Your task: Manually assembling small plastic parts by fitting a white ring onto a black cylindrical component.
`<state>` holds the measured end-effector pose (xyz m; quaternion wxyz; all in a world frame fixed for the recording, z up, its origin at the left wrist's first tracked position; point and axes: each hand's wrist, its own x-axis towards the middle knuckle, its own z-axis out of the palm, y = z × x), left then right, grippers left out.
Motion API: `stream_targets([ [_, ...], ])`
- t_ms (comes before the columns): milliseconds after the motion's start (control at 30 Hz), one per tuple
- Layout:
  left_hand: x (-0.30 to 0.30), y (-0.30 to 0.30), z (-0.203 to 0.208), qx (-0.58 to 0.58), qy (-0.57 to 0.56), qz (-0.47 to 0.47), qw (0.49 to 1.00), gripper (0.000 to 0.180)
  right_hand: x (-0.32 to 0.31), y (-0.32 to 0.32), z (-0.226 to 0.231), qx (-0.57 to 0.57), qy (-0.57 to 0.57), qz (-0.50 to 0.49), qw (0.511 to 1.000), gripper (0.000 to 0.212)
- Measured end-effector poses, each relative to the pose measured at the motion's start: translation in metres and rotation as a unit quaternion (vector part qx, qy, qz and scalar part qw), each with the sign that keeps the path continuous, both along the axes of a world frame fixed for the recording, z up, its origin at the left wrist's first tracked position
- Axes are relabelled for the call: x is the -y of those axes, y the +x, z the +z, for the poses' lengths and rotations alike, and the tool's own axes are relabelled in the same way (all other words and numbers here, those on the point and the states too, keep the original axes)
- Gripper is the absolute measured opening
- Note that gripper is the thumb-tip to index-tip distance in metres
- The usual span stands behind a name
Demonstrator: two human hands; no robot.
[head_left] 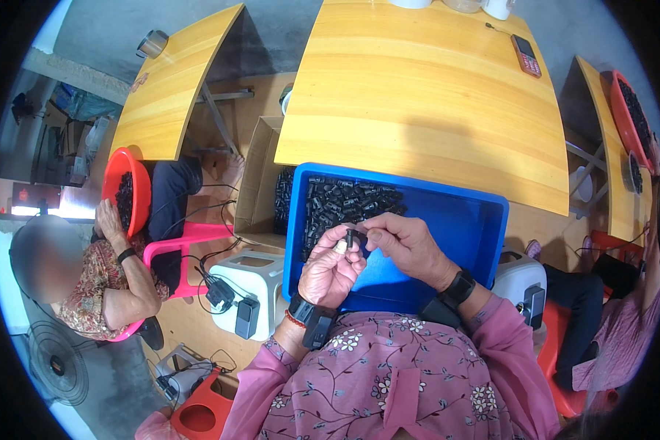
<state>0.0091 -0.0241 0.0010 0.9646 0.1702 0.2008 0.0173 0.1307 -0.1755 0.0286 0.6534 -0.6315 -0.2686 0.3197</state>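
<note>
A blue plastic tray [477, 220] rests on my lap against the yellow wooden table [418, 95]. Many small black cylindrical parts [345, 199] lie heaped in its far left corner. My left hand [330, 268] and my right hand [403, 246] meet above the tray. Both pinch one small black part [354, 237] between their fingertips. A pale tape or cot covers one fingertip of my left hand. Each wrist carries a black band.
A cardboard box [260, 183] with more black parts stands left of the tray. A person at left holds a red basin [136, 183] of black parts. Another person sits at right beside a red basin [623, 117]. A phone [526, 55] lies on the table.
</note>
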Motion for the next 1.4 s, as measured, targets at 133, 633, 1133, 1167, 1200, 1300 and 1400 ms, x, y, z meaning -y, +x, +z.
stream_targets([
  [133,0.001,0.001,0.003,-0.015,-0.002,-0.001,1.000,0.023,0.002,0.002,0.006,-0.097,-0.038,0.052,0.993,0.017],
  [633,0.003,0.004,0.004,-0.010,-0.020,-0.020,1.000,0.022,-0.004,-0.001,-0.008,-0.072,-0.008,0.032,0.997,0.015],
  [1133,0.005,0.002,-0.001,-0.018,-0.016,-0.009,1.000,0.014,-0.003,-0.005,-0.012,-0.058,-0.021,0.019,0.998,0.013],
  [1167,0.005,0.002,-0.001,-0.023,-0.016,-0.011,1.000,0.016,-0.003,-0.004,-0.009,-0.059,-0.017,0.024,0.998,0.013],
  [1200,0.005,0.002,0.000,-0.024,-0.016,-0.011,1.000,0.016,-0.003,-0.004,-0.008,-0.061,-0.012,0.029,0.998,0.012],
  [1300,0.004,0.002,0.002,-0.044,-0.020,-0.006,0.999,0.020,-0.002,-0.004,-0.011,-0.069,-0.031,0.053,0.996,0.012],
  [1400,0.002,0.002,0.000,-0.057,-0.007,-0.004,0.998,0.022,-0.004,-0.006,-0.010,-0.114,-0.025,0.022,0.993,0.011],
])
